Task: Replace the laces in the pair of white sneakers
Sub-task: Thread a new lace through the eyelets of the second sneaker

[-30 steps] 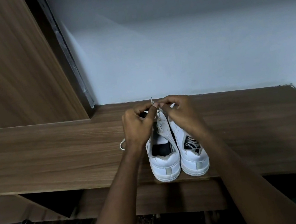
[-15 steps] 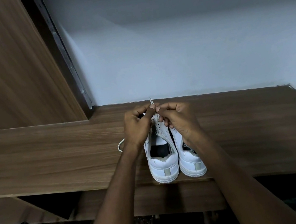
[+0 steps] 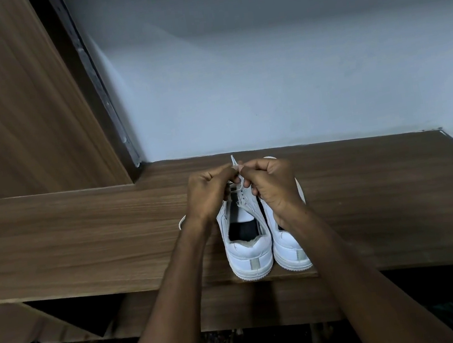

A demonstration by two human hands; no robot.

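While both hands pinch a white lace, knuckles hide sneaker fronts, wooden shelf, grey wall behind.

The two sneakers are white, each with a pale grey strip on the heel and a dark inside. The table is brown with streaked woodgrain, and the wall pale blue-grey.

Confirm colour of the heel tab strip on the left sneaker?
Pale grey-beige heel tab strip on the white left sneaker; head view.
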